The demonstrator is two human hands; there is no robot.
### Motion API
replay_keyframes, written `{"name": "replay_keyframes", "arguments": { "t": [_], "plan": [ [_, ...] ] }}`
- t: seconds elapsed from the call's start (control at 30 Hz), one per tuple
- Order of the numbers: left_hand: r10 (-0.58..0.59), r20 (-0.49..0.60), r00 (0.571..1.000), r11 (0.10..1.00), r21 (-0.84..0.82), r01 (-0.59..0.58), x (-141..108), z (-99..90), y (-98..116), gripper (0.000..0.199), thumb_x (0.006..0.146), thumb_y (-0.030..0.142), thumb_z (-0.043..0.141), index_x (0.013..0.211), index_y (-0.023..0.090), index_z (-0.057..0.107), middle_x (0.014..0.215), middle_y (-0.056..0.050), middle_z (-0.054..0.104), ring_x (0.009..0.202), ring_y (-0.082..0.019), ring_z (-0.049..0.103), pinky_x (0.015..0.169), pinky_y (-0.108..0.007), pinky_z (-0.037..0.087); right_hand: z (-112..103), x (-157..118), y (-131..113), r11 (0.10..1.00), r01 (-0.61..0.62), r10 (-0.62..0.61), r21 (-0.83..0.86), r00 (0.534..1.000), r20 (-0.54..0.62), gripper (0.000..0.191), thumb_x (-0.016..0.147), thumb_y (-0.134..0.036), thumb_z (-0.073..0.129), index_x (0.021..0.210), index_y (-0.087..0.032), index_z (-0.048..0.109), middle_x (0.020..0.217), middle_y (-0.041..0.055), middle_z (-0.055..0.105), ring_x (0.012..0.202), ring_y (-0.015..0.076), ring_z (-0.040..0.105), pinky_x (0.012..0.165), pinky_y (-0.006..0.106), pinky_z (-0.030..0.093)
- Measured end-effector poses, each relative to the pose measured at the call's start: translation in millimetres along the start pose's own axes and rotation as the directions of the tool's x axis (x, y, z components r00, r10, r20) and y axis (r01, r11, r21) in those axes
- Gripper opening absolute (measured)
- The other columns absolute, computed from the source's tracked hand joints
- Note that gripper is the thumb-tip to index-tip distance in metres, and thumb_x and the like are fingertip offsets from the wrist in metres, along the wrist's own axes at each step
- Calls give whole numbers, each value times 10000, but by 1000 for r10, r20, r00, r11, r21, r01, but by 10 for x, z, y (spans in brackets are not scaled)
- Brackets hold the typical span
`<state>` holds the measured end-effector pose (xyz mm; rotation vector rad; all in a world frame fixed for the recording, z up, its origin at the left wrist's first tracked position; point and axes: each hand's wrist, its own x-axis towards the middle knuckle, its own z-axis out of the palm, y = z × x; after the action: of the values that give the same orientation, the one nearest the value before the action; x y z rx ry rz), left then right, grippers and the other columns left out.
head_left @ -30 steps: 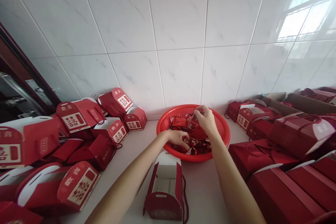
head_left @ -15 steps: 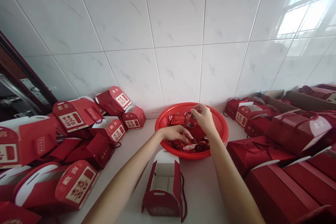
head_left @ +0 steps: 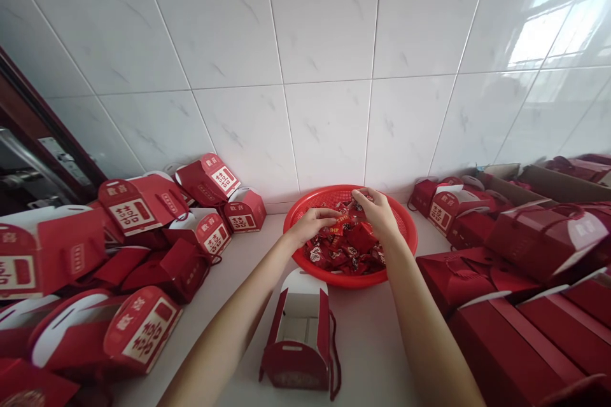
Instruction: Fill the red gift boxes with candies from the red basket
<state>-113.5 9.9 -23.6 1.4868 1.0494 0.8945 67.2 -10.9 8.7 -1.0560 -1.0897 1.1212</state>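
Note:
A red plastic basket (head_left: 351,281) holds a heap of small red-wrapped sweets (head_left: 353,255). Over its left part is my left hand (head_left: 309,227), thumb and fingers closed at the edge of a red packet with yellow lettering (head_left: 341,225). My right hand (head_left: 379,213) is over the back right of the heap, its fingers curled together; what lies between the fingertips is hidden. In front of the basket stands an open red gift box (head_left: 296,365) with a pale, bare inside and a dark red cord at its right side.
Several red gift boxes (head_left: 143,331) with white and red labels crowd the left side. More red boxes (head_left: 515,343) are piled on the right, with a brown carton (head_left: 563,184) behind them. A white tiled wall (head_left: 329,127) rises behind the basket.
My left hand has moved up and back from the front of the heap, uncovering sweets there. My right hand has shifted slightly right, still over the basket. The gift box stays put.

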Motion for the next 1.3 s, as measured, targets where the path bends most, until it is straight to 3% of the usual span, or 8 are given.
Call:
{"name": "replay_keyframes", "arguments": {
  "t": [0.13,0.27,0.43,0.7,0.87,1.0,1.17,1.3],
  "plan": [
    [-71,26,997,993,-97,73,-10,-4,9,193,716,225,749,907,196,758,858,-35,766,888,-198,683,720,-288,529,10,-4,-7,999,-40,40,12,999,16,115,848,-300,626,829,-188,607,643,-13,622,554,144,637,459,233,527],
    [-116,-14,993,991,-73,114,-1,0,-4,150,725,215,700,867,177,730,804,-42,759,802,-176,690,693,-271,527,9,9,6,999,-29,29,23,999,25,111,847,-286,628,819,-180,612,662,-7,623,570,139,645,483,236,557],
    [-127,13,992,955,273,118,56,11,-82,179,740,220,636,895,182,718,885,-53,756,807,-167,689,741,-273,533,2,34,48,999,-15,13,30,998,58,114,750,-257,688,797,-182,617,684,-3,628,638,142,640,538,252,595],
    [-255,231,939,789,612,64,97,43,-191,184,604,154,658,746,212,760,646,20,687,525,-131,555,517,-239,403,-2,58,74,993,23,-25,116,1000,10,122,673,-186,671,784,-185,620,720,3,632,704,153,635,634,303,614],
    [-247,262,933,734,680,3,96,52,-193,238,622,195,695,843,224,779,747,13,733,628,-157,627,588,-235,443,-29,85,78,984,41,-38,171,999,-21,210,643,-207,703,839,-191,633,746,13,659,736,175,652,644,324,608],
    [-87,262,961,673,726,-138,155,12,-148,260,695,170,630,897,219,786,885,-11,778,801,-195,697,724,-247,504,-23,91,74,983,67,-61,168,997,-39,243,625,-235,718,850,-186,642,736,11,654,758,184,655,661,336,609],
    [57,150,987,598,787,-154,404,-73,-61,349,742,90,486,894,206,777,1006,-38,776,953,-233,687,865,-301,495,-10,99,78,987,93,-82,127,992,-92,245,627,-258,707,849,-184,639,732,12,656,743,194,652,649,355,613],
    [35,263,964,520,819,-242,589,24,-41,341,721,72,519,888,233,769,1014,-35,776,980,-239,690,894,-297,487,-16,103,77,989,98,-86,114,991,-104,218,628,-253,694,831,-193,641,739,10,657,739,192,652,676,355,616]
  ]
}}
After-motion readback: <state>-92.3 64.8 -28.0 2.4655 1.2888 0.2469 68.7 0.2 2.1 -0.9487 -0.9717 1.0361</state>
